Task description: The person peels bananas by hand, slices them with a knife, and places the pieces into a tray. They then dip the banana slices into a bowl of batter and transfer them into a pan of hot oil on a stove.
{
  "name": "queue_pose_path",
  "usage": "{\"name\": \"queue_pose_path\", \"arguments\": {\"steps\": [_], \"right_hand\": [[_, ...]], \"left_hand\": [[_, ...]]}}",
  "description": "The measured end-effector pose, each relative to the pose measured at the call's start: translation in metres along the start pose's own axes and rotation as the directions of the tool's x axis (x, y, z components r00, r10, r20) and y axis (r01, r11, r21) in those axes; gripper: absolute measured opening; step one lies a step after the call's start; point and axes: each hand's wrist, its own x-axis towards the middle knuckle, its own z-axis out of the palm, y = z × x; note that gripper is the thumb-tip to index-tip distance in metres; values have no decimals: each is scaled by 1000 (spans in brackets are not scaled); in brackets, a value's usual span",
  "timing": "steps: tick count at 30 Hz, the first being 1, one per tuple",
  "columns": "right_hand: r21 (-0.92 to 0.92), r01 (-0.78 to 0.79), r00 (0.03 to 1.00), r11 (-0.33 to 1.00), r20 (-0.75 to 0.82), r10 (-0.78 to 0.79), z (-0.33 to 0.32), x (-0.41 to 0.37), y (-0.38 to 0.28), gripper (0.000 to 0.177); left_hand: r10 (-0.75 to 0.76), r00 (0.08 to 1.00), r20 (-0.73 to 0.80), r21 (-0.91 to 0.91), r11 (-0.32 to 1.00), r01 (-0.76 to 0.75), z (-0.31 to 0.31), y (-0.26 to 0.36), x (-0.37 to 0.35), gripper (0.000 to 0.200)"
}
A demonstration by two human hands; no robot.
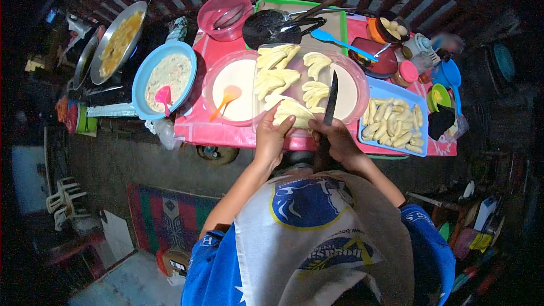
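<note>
A fanned, sliced banana (294,114) is held between my two hands at the front of a clear tray (262,92). My left hand (272,136) grips its left side, fingers closed around it. My right hand (335,140) is closed on a dark knife (332,97), whose blade points up and away, and its fingertips touch the banana's right end. More fanned banana pieces (277,81) lie on the tray in two columns. Whole peeled bananas (395,124) fill a blue tray (424,148) to the right.
Bowls of pale batter (235,88) flank the clear tray, one holding an orange spoon (226,101). A blue basin (191,88) with a pink spoon (164,96) stands left, near a pan (122,42) of frying food. Behind are a black pan (266,28) and a blue spatula (331,38).
</note>
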Motion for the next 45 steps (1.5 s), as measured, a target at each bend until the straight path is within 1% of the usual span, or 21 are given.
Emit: {"name": "queue_pose_path", "arguments": {"steps": [3, 5, 7, 9, 16, 22, 25, 27, 28, 31, 32, 33, 34, 35, 36, 37, 40, 41, 42, 43, 45], "right_hand": [[12, 13, 1000, 1000, 17, -13, 0, 4, 4, 15], [-7, 30, 999, 1000, 20, -30, -2, 8, 10, 15], [-25, 46, 999, 999, 23, -46, -2, 10, 12, 17], [-25, 47, 999, 999, 17, -46, 1, 10, 11, 21], [-29, -27, 1000, 999, -13, 26, -3, 23, 19, 25], [-141, -44, 999, 989, -21, 41, 1, 32, 19, 26], [-259, -105, 994, 960, -39, 98, 7, 46, 18, 25], [-117, 115, 991, 986, 86, -105, 13, 62, 22, 23], [-120, 115, 991, 986, 87, -105, 16, 68, 22, 23], [-136, 167, 983, 977, 95, -155, 34, 82, 11, 22], [-296, 174, 985, 939, 54, -165, 33, 91, 14, 24], [-448, 168, 983, 878, 14, -181, 33, 97, 17, 25], [-452, 168, 983, 876, 14, -181, 32, 102, 19, 25], [-553, 177, 977, 814, -1, -213, 33, 105, 20, 27], [-647, 184, 969, 740, -8, -247, 34, 107, 20, 29], [-651, 188, 968, 736, -1, -249, 36, 109, 21, 29], [-755, 267, 891, 599, -43, -451, 30, 117, 33, 35], [-756, 271, 890, 595, -39, -454, 35, 113, 29, 35], [-824, 225, 882, 519, -54, -468, 41, 105, 21, 36], [-882, 175, 874, 437, -64, -481, 45, 98, 16, 37], [-907, 153, 881, 392, -54, -470, 49, 93, 10, 37]], "left_hand": [[16, 998, 61, 41, 999, -18, -9, 3, 0, 34], [-109, 991, 82, 40, 994, 106, -18, 7, 4, 26], [-113, 990, 85, 21, 994, 111, -19, 10, 4, 21], [-78, 994, 81, 68, 995, 72, -25, 8, 6, 29], [-64, 994, 88, 32, 998, 61, -40, -5, 9, 28], [-92, 985, 145, 6, 996, 92, -49, -7, 7, 50], [-52, 991, 125, 30, 998, 49, -56, -5, 16, 60], [47, 996, 78, 86, 995, -53, -60, 1, 24, 62], [48, 996, 77, 83, 995, -55, -62, 4, 28, 62], [183, 980, -74, 264, 952, -158, -68, 12, 38, 63], [301, 944, -136, 324, 914, -244, -70, 7, 39, 54], [300, 944, -136, 320, 915, -244, -76, 5, 40, 54], [429, 903, -28, 612, 722, -324, -84, 3, 39, 51], [513, 851, 116, 821, 433, -372, -89, 4, 37, 48], [569, 789, 231, 851, 275, -447, -91, 2, 35, 41], [578, 733, 358, 884, 44, -466, -93, 0, 29, 39], [563, 714, 416, 846, 49, -531, -93, -4, 15, 43], [554, 777, 298, 826, 259, -501, -96, -14, 18, 45], [516, 837, 183, 765, 460, -451, -97, -20, 18, 47], [521, 835, 177, 764, 462, -450, -99, -25, 18, 47], [532, 753, 387, 830, 155, -536, -100, -24, 18, 49]]}}
